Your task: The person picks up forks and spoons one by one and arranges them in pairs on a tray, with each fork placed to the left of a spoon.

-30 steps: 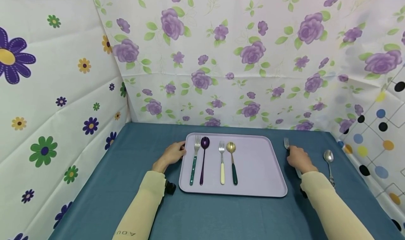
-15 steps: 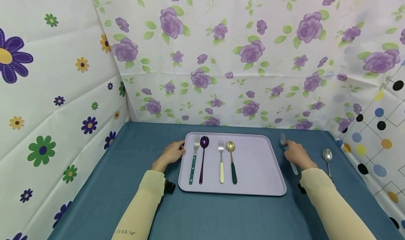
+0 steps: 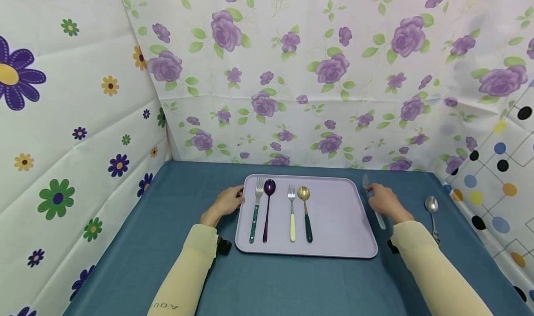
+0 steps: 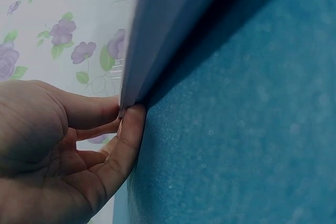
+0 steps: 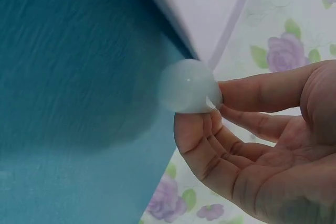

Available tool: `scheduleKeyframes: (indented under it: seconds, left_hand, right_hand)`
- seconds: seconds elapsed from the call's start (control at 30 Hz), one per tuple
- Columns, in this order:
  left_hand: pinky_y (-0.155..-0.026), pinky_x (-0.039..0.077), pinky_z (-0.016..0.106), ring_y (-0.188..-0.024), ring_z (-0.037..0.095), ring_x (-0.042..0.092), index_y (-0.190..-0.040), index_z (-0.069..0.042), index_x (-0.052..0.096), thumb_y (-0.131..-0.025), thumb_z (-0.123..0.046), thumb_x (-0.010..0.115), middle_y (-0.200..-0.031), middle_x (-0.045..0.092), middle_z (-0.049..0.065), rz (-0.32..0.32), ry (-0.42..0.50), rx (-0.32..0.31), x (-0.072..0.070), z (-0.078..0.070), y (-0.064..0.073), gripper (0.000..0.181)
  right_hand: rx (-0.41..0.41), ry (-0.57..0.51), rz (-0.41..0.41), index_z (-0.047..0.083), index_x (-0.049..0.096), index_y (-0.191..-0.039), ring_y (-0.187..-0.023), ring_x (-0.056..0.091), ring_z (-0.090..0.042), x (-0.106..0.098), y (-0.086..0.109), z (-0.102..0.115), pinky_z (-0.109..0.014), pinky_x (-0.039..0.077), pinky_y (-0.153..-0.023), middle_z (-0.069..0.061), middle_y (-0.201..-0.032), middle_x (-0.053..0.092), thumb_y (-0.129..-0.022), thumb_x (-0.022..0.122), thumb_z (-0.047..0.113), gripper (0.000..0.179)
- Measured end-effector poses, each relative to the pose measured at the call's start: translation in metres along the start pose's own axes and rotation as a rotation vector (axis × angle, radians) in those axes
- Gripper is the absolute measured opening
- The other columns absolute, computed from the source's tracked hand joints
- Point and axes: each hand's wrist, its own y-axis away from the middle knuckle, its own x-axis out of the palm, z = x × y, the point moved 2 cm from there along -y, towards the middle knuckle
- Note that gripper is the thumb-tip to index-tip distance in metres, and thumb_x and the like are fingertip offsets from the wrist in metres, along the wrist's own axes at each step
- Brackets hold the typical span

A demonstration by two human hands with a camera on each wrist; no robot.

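Observation:
My left hand (image 3: 225,202) pinches the left rim of a pale lilac tray (image 3: 340,214); the left wrist view shows thumb and finger on either side of the tray's edge (image 4: 152,35). My right hand (image 3: 386,201) grips a fork (image 3: 380,220) with a pale handle beside the tray's right edge, tines pointing away. Up close in the right wrist view, thumb and fingers hold its rounded, whitish handle (image 5: 189,88). Side by side on the tray lie a green-handled fork (image 3: 254,221), a purple spoon (image 3: 267,214), a cream-handled fork (image 3: 293,225) and a gold spoon with dark green handle (image 3: 308,228).
A silver spoon (image 3: 432,205) with an ornate handle lies on the blue tablecloth (image 3: 313,283), to the right of my right hand. Flower-printed sheets (image 3: 292,75) stand along the back and left side, and a dotted sheet (image 3: 496,191) is on the right.
My right hand has moved left with the pale-handled fork, closer to the tray's right edge, uncovering more of the handle. The left hand stays at the tray's rim.

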Motion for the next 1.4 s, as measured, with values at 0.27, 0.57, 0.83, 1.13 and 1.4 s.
scheduleKeyframes:
  seconds: [0.27, 0.57, 0.83, 1.13, 1.4]
  left_hand:
    - [-0.082, 0.057, 0.041, -0.094, 0.025, 0.069, -0.153, 0.008, 0.044, -0.106, -0.004, 0.055, -0.106, 0.064, 0.014, 0.001, -0.005, -0.003, -0.001, -0.001, 0.0, 0.05]
    - [-0.085, 0.057, 0.042, -0.097, 0.027, 0.071, -0.154, 0.008, 0.043, -0.106, -0.005, 0.054, -0.109, 0.065, 0.015, 0.002, -0.009, -0.023, -0.001, -0.001, 0.001, 0.051]
    - [-0.084, 0.057, 0.041, -0.096, 0.026, 0.07, -0.154, 0.008, 0.043, -0.106, -0.004, 0.055, -0.109, 0.065, 0.014, 0.001, 0.001, -0.017, -0.001, -0.001, 0.001, 0.051]
    - [-0.082, 0.057, 0.04, -0.093, 0.024, 0.069, -0.154, 0.008, 0.044, -0.106, -0.005, 0.055, -0.105, 0.064, 0.013, 0.006, -0.005, 0.003, 0.0, 0.0, 0.0, 0.05]
    - [-0.082, 0.057, 0.04, -0.094, 0.025, 0.069, -0.154, 0.009, 0.043, -0.106, -0.004, 0.055, -0.104, 0.064, 0.013, 0.013, -0.005, -0.003, 0.0, 0.001, 0.0, 0.051]
  right_hand:
    - [-0.028, 0.004, 0.014, -0.012, 0.041, -0.15, -0.047, 0.039, -0.013, 0.005, 0.001, 0.019, -0.033, 0.044, -0.052, -0.031, -0.105, 0.064, -0.095, 0.041, -0.002, 0.056]
    - [-0.055, -0.005, 0.054, -0.011, 0.041, -0.15, -0.054, 0.046, -0.019, 0.015, 0.005, 0.038, -0.038, 0.05, -0.055, -0.043, -0.135, 0.049, -0.093, 0.041, -0.005, 0.057]
    - [-0.052, -0.004, 0.061, -0.01, 0.045, -0.147, -0.063, 0.059, -0.027, 0.022, 0.003, 0.048, -0.04, 0.057, -0.058, -0.039, -0.119, 0.057, -0.093, 0.045, -0.006, 0.054]
    - [-0.069, 0.01, 0.045, -0.009, 0.049, -0.141, -0.057, 0.063, -0.028, 0.031, 0.002, 0.059, -0.038, 0.058, -0.055, -0.038, -0.114, 0.059, -0.092, 0.045, -0.006, 0.049]
    - [-0.094, -0.005, 0.05, -0.011, 0.05, -0.139, -0.059, 0.065, -0.029, 0.035, 0.002, 0.067, -0.039, 0.059, -0.054, -0.034, -0.106, 0.062, -0.092, 0.046, -0.006, 0.048]
